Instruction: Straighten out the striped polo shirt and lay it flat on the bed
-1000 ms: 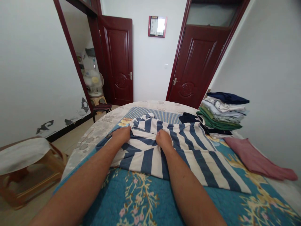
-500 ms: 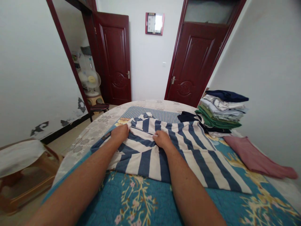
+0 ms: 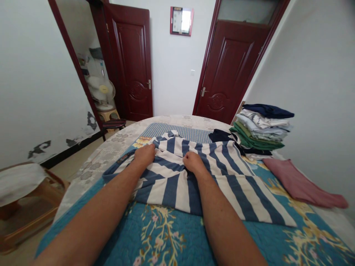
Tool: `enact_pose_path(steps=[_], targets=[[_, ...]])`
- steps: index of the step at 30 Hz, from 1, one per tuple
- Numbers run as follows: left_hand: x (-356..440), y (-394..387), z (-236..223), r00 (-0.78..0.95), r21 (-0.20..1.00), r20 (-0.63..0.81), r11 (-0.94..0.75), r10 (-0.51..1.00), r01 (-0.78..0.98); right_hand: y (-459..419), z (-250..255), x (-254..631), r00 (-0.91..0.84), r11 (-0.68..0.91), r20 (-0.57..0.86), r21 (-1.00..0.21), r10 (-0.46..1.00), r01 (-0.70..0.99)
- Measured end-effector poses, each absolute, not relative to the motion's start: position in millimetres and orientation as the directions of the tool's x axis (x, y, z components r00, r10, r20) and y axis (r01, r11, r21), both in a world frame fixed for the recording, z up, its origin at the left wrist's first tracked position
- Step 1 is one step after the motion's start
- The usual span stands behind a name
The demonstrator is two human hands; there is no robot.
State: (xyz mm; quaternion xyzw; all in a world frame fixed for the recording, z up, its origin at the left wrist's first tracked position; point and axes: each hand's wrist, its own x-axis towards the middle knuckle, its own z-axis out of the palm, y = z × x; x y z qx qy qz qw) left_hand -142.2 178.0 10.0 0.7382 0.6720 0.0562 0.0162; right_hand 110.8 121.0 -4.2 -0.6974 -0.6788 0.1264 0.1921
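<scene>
Bedroom, white walls, dark red panel door (image 3: 230,70) straight ahead, pedestal fan (image 3: 101,88) back in the alcove on the left. Person is at a bed with a teal floral quilt (image 3: 166,236). Navy-and-white striped garment (image 3: 172,194) lies spread on the quilt mid-bed, blue striped pad (image 3: 177,132) showing past its far edge. Left hand (image 3: 144,155) and right hand (image 3: 194,163) both rest on top of it, near each other, fingers curled down and closed narrow, pinching the cloth, with a fold running between them. Versus a second ago: head view has tilted up slightly, right hand's fingers reach further toward the left hand, and the garment's left edge spreads further toward the bed's side. To the right: navy cloth (image 3: 220,136) at the garment's far corner, stack of folded clothes (image 3: 260,127), pink cloth (image 3: 302,184) lying on the quilt. Wooden stool (image 3: 19,181) with white cover on the floor, left.
</scene>
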Motion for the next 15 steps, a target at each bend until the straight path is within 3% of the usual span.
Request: enact_pose_path(steps=[4, 8, 15], targets=[[-152.1, 185.8, 6.5, 0.033, 0.184, 0.036, -0.039, 0.999, 0.982, 119.1, -4.5, 113.9, 0.057, -0.014, 0.080, -0.466, 0.995, 0.885], [-157.5, 185.4, 6.6, -0.001, 0.248, 0.075, -0.017, 0.997, 0.969, 116.4, -1.4, 112.9, 0.000, 0.088, 0.187, -0.461, 0.982, 0.883], [-147.5, 170.9, -2.9, -0.056, 0.218, 0.235, 0.003, 0.970, 0.976, 112.5, 4.3, 94.7, -0.179, 0.330, 0.336, -0.473, 0.925, 0.817]])
